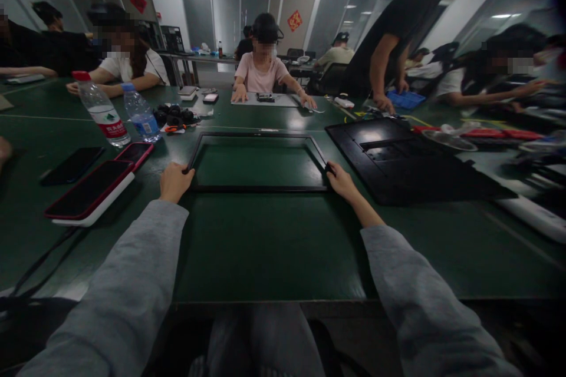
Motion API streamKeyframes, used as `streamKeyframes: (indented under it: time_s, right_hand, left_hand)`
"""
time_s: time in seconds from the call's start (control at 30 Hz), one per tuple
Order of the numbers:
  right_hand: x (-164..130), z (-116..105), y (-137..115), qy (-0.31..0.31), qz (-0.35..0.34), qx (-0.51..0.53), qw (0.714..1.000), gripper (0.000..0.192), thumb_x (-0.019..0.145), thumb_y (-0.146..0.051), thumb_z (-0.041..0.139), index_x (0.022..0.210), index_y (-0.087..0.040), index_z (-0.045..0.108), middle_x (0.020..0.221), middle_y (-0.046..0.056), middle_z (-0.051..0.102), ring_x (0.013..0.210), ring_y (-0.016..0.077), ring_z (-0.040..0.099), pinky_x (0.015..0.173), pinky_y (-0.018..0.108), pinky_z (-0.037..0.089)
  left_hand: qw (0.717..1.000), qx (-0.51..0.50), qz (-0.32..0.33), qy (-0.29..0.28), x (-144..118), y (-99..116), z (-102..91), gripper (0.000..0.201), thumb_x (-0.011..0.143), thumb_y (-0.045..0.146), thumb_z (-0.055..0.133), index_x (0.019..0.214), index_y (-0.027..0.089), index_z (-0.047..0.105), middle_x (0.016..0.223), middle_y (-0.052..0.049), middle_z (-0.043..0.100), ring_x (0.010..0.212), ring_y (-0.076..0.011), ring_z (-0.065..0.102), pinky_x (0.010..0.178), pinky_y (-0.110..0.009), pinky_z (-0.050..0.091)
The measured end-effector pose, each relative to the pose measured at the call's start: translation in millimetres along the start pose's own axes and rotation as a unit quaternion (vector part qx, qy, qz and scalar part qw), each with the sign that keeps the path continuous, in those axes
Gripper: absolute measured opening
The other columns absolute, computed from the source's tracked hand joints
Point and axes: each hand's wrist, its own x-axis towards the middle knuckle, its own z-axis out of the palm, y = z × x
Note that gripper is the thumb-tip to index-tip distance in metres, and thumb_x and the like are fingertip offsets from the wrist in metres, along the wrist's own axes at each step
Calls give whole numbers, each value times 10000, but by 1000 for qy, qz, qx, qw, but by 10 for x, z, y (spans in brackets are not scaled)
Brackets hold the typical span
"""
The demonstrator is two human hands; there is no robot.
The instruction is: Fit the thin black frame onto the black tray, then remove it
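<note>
Black frame (259,163) lies flat on the green counter (265,247), dead centre ahead, long axis running left-right. Both hands are on it, one at each near corner: left hand (174,181) at the near-left corner, right hand (342,181) at the near-right. Both about equally far out, arms symmetric. Each grip is closed around the frame's edge, fingers curled at the corner; can't tell how far they wrap under. Black panel (398,159) sits just right of the frame, close to the right hand. Phones (91,191) and water bottles (104,112) off to the left, apart from the frame.
</note>
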Motion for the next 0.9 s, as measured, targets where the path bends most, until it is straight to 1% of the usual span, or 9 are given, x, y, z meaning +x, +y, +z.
streamKeyframes:
  time_s: [0.17,0.4,0.53,0.63,0.8,0.9]
  right_hand:
    - [-15,1,-14,-5,8,-6,1000,573,861,-280,555,1423,-201,629,1435,149,690,1393,348,622,1214,613,451]
    - [-20,32,-20,4,7,-12,1000,550,885,-248,530,1420,-172,631,1437,158,689,1391,336,625,1227,579,451]
    - [-28,4,-60,-9,14,-22,1000,555,898,-241,527,1434,-134,621,1453,189,672,1397,340,619,1232,553,453]
    - [-34,-19,-81,-18,19,-31,999,555,904,-248,525,1440,-136,620,1467,181,664,1412,334,607,1237,537,450]
    - [-45,-30,-106,-15,22,-27,999,554,890,-233,540,1433,-169,627,1433,155,692,1384,344,630,1212,575,469]
    - [-62,-36,-146,-17,32,-35,999,557,896,-219,533,1441,-149,622,1435,163,690,1390,342,625,1222,564,459]
  left_hand:
    - [1000,1,6,-5,9,-12,0,413,988,448,540,1154,199,825,1204,-193,711,1094,-378,672,880,-449,523]
    - [1000,7,2,-11,26,-26,16,436,989,457,545,1174,174,820,1194,-209,713,1104,-391,672,885,-454,525]
    - [1000,10,4,-5,22,-21,21,422,987,450,548,1172,187,821,1190,-201,716,1103,-385,670,882,-449,532]
    - [1000,9,3,-7,10,-9,10,409,991,453,544,1149,201,825,1185,-197,716,1094,-382,670,879,-450,535]
    - [1000,7,0,-11,5,7,-6,420,986,449,549,1176,188,819,1194,-211,709,1117,-397,669,894,-456,536]
    - [1000,10,4,-19,15,-2,0,442,988,455,541,1200,178,813,1202,-221,705,1130,-403,669,898,-457,536]
